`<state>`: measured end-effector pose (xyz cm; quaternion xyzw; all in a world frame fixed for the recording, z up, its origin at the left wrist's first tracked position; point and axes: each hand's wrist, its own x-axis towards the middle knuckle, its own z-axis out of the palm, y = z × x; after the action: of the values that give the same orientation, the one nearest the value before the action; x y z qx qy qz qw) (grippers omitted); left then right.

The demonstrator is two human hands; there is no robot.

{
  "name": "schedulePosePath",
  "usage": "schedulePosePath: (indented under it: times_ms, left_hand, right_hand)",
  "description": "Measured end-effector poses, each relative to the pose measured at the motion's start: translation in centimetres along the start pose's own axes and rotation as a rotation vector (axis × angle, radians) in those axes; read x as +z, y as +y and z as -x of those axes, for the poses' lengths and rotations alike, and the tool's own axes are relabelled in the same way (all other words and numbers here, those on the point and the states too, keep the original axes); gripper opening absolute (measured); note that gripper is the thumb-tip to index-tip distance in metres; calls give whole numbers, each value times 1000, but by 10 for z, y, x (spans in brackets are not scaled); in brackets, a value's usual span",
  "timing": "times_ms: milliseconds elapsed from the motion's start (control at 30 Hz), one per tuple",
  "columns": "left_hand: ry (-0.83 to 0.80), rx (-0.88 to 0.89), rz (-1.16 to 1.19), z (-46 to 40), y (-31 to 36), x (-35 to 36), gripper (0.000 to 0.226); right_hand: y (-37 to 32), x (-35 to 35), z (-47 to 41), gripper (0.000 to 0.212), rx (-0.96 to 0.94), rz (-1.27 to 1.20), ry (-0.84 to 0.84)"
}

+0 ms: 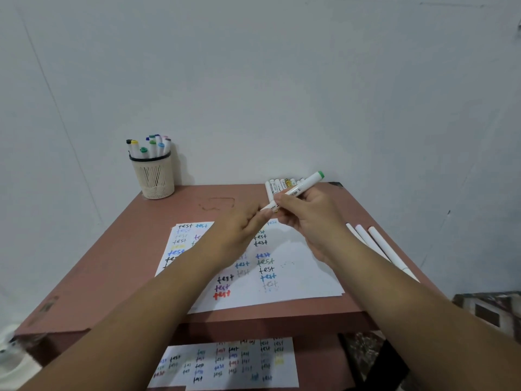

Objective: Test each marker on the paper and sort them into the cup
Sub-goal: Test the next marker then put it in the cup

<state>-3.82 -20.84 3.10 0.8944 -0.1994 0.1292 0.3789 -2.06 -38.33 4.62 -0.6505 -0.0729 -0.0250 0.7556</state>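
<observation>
A white marker with a green end cap (pixel 303 185) is held above the paper (pixel 296 277). My right hand (pixel 307 218) grips its barrel, green cap pointing up and right. My left hand (pixel 239 230) pinches the marker's lower end, which its fingers hide. The white sheet lies on the brown table, covered with the word "test" in many colours. A beige mesh cup (pixel 154 176) stands at the table's far left corner, holding several capped markers. A row of several loose markers (pixel 282 184) lies at the far edge behind my hands.
Three white markers (pixel 369 241) lie on the table (pixel 118 263) right of the paper. A second written sheet (pixel 225 362) rests on a lower shelf below the front edge. The white wall rises directly behind the table. Patterned floor shows at the lower right.
</observation>
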Motion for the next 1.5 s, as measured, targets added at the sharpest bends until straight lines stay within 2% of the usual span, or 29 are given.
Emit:
schedulePosePath:
  times_ms: [67,167,200,333,467,567,800,1133,1300,1500]
  left_hand:
    - [-7,-68,32,-2,1,0,36]
    - [37,-146,51,-9,-11,5,25]
    - [41,-176,54,-12,-16,9,21]
    - [72,-212,-94,-18,-35,27,34]
    - [111,-177,-150,-21,-43,33,35]
    - [129,-164,-169,-21,-45,34,33]
    - [145,-148,-175,-20,-43,33,28]
    - [118,-200,-186,-18,-38,31,22]
    - [130,-132,-235,-17,-37,30,21]
    - [114,-207,-217,-20,-32,29,22]
  right_hand:
    - [2,-2,-12,14,1,-21,82]
    - [6,-7,-31,21,-34,67,196]
    - [8,-8,-35,20,-51,135,200]
    - [23,-7,-40,35,-36,373,137]
    - [42,-11,-48,22,-5,291,103]
    - [47,-12,-52,15,-21,318,91]
    - [48,-12,-52,16,-20,380,57]
    - [50,-13,-51,14,-28,438,111]
    - [48,-14,-49,13,-32,427,133]
    - [47,-12,-47,13,-22,467,128]
